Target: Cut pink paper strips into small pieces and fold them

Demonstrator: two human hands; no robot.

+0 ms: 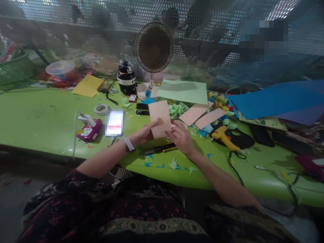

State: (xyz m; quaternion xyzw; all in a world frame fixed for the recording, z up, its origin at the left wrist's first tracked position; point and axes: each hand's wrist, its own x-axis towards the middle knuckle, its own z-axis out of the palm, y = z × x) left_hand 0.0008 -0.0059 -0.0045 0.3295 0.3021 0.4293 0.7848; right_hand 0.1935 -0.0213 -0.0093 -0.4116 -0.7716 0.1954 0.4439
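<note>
A pale pink piece of paper [161, 116] is held up between my two hands over the green table. My left hand [147, 131] grips its lower left side, thumb on the face. At its lower right edge, the fingers of my right hand [180, 135] pinch the sheet. Just below the hands lies a black and yellow cutter knife [162, 148]. Two more pink paper strips [194, 114] rest to the right, near curled light-green paper pieces [177, 110]. A black stapler [142, 109] is partly hidden behind the held paper.
Left on the green table [40, 111] are a lit phone [114, 123], a purple power socket [90, 131] and a tape roll [101, 109]. Behind stand a fan [154, 47] and a black bottle [126, 78]. To the right are a yellow glue gun [225, 137] and blue sheets [273, 99].
</note>
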